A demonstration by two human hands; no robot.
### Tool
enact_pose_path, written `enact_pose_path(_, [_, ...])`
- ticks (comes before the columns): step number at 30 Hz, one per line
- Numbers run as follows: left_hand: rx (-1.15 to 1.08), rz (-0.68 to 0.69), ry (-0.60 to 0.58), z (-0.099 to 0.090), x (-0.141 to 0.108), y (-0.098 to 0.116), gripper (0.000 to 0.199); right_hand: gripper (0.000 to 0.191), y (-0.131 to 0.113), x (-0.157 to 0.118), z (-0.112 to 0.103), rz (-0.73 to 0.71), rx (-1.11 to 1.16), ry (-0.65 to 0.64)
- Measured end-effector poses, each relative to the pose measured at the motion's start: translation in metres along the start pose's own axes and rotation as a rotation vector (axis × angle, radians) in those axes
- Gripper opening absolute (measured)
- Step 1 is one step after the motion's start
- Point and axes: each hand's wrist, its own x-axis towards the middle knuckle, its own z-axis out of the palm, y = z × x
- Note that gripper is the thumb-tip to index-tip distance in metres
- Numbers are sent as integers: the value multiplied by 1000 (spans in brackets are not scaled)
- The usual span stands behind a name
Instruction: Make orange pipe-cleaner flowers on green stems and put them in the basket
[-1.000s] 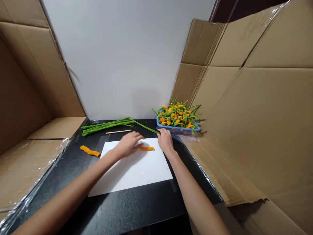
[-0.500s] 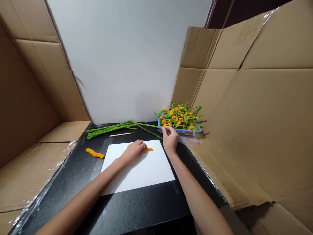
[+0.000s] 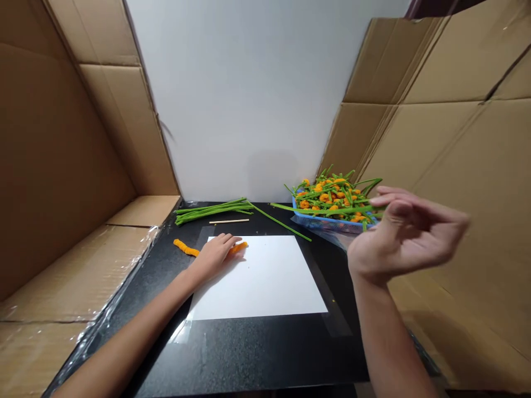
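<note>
The right hand point(image 3: 409, 237) has come up and away from the table's far side with a green stem point(image 3: 321, 211); the left hand point(image 3: 215, 254) and its orange piece point(image 3: 238, 247) have shifted left across the white sheet point(image 3: 261, 287).

Right: thumb and fingertips pinch the stem at one end. Left: fingers curl over the orange piece near the sheet's far edge; can't tell if it grips or just rests.

Risks: the stem's free end crosses in front of the blue basket point(image 3: 323, 219) and could snag the tangled heap, since fuzzy fibres probably catch. Contact there: can't tell. End-only pinch likely lets the long stem swing or bend. The orange piece, roughly round, might roll if the left hand lifts.

Materials: stem thin, fuzzy-looking, slightly curved. Orange piece short, tubular, plush-looking. Sheet flat, smooth, matte. Basket mesh-sided, apparently plastic.
</note>
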Motion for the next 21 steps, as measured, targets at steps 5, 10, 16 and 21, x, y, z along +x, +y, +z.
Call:
enact_pose_path(5, [-22,-96,22,14,7,10,24,16,-38,-22,9,-372,-103,-886])
enact_pose_path(10, [-151,-136,43,16,3,14,17,18,-9,-98,5,-69,-213,-1629])
enact_pose_path(16, [-303,-160,42,6,-2,15,20,34,14,-127,-7,628,-124,-1604])
enact_pose_path(21, [-342,-187,31,3,-1,18,20,11,3,-120,-4,699,-134,-1451])
